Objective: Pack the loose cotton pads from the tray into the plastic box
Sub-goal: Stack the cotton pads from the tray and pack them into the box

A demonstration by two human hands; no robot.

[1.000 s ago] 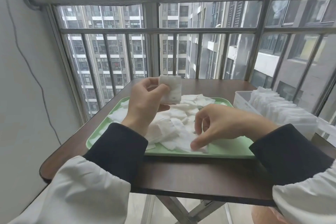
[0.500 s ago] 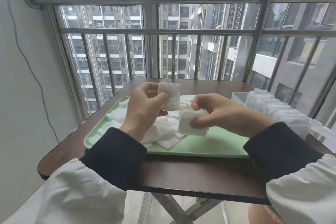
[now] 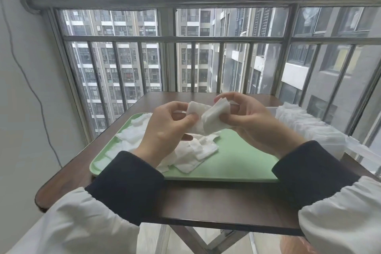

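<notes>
Above the light green tray (image 3: 237, 163), my left hand (image 3: 165, 130) pinches a small stack of white cotton pads (image 3: 195, 109) between thumb and fingers. My right hand (image 3: 247, 117) grips a second bunch of pads (image 3: 216, 117), pressed against the left hand's stack. Loose white cotton pads (image 3: 191, 154) lie heaped on the left and middle of the tray, partly hidden under my left wrist. The clear plastic box (image 3: 315, 130) stands at the table's right side, packed with a row of upright pads.
The tray lies on a small dark brown folding table (image 3: 206, 204) set against a barred window (image 3: 191, 64). A white wall with a hanging cable (image 3: 31, 88) is close on the left. The right half of the tray is bare green.
My right hand picked pads off the tray, lifted them and brought them against the stack in my left hand. The left hand stayed raised with its pads.
</notes>
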